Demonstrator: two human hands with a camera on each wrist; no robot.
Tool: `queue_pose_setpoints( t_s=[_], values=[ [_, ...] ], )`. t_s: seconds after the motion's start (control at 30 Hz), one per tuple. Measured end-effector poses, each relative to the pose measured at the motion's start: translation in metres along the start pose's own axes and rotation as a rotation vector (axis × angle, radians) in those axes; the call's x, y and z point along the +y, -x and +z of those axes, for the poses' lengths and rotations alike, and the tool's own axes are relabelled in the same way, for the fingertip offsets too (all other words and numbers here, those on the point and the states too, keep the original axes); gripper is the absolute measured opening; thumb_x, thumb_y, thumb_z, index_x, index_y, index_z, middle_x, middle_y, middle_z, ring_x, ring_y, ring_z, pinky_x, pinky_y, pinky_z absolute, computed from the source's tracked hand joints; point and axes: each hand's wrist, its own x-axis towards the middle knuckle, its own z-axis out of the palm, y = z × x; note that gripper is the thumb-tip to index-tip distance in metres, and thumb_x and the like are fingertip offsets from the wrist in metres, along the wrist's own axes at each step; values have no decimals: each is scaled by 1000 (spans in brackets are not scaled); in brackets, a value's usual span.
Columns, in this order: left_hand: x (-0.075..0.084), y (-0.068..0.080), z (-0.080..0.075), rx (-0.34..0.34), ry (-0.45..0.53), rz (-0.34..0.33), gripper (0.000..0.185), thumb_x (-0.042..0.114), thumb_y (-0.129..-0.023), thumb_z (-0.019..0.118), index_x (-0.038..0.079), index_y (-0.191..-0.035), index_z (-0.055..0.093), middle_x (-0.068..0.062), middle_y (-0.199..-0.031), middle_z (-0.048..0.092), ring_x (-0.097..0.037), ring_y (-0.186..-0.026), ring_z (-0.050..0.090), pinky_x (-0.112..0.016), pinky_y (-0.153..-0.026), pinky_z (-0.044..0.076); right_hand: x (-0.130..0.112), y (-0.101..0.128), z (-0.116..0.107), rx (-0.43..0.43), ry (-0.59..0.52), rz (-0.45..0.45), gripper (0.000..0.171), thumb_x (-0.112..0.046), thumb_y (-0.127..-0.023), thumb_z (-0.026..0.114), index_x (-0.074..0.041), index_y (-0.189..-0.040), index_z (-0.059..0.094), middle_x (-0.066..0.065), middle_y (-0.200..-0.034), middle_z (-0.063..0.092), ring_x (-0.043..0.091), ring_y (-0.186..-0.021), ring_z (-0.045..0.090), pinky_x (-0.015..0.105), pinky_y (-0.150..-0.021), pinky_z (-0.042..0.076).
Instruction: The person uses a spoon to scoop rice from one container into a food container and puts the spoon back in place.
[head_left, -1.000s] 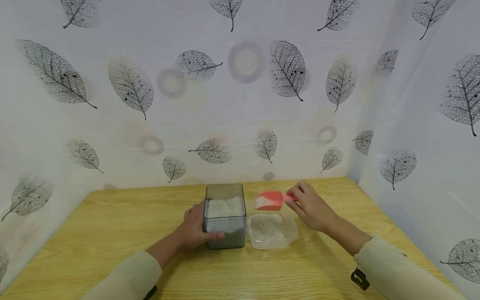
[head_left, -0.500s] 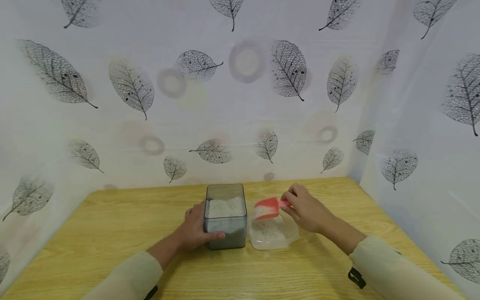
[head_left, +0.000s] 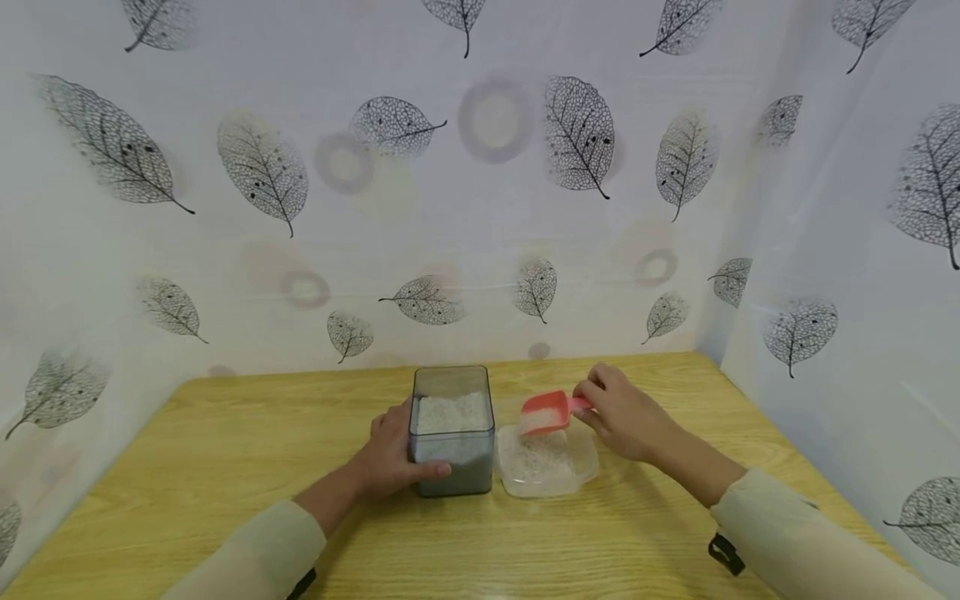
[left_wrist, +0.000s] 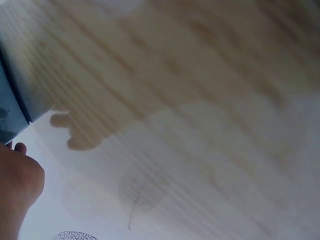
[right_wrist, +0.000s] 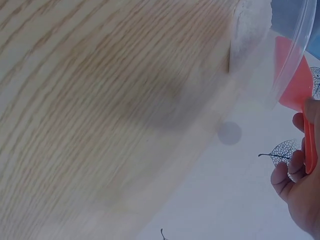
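Note:
In the head view my right hand [head_left: 626,417] pinches the handle of a red scoop [head_left: 557,402] and holds it over a clear plastic tub [head_left: 585,467]. The scoop tilts toward the left, with white grains in its mouth. More white grains, like rice, lie in the tub. Just left of it stands a tall grey see-through container [head_left: 453,475], well filled with the same white stuff. My left hand [head_left: 392,454] grips that container's left side, thumb across the front. In the right wrist view the scoop [right_wrist: 295,75] shows partly behind the tub's wall.
The wooden table [head_left: 247,467] carries the tub and container side by side near its middle. A white curtain [head_left: 480,217] with printed leaves closes off the back and sides.
The scoop dipped lower and tipped over the tub, then shifted slightly right and up. Its load of grains looks smaller. My left hand and the container have stayed put.

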Motion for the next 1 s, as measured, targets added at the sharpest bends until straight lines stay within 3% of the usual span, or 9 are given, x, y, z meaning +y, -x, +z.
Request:
queue_pose_setpoints(
  t_s=[0.33,0.47,0.57,0.73,1.0],
  values=[
    [0,0,-1,-1,15,9,104,55,-73,79,8,-151,29,-7,-135,49,-29,-125,42,-54,-107,16,4,4,-2,99,72,-109,10,-15,-91,72,-12,-96,65,0,-91,44,12,-80,39,27,-67,40],
    [0,1,-2,2,21,12,106,55,-72,79,8,-152,27,-7,-135,49,-29,-125,42,-54,-108,15,6,4,-5,164,114,-197,13,-15,-89,73,-11,-96,63,3,-90,46,13,-79,39,26,-65,40],
    [0,1,-2,4,18,15,105,55,-73,79,8,-151,28,-7,-135,49,-29,-125,42,-54,-108,15,8,3,-6,230,146,-278,14,-23,-98,63,-9,-97,63,5,-91,47,15,-78,40,28,-66,40],
    [0,0,-2,10,10,28,103,55,-73,79,7,-150,30,-7,-134,50,-29,-124,43,-55,-106,16,7,-2,-10,317,181,-355,39,-35,-108,38,-6,-99,63,8,-91,48,20,-79,43,32,-67,40],
    [-1,-1,0,8,1,35,105,57,-73,78,7,-151,28,-8,-136,50,-30,-125,42,-54,-106,16,-2,-17,-19,431,177,-326,47,-38,-109,35,-3,-101,65,13,-91,48,26,-81,43,36,-70,40]
  ],
)
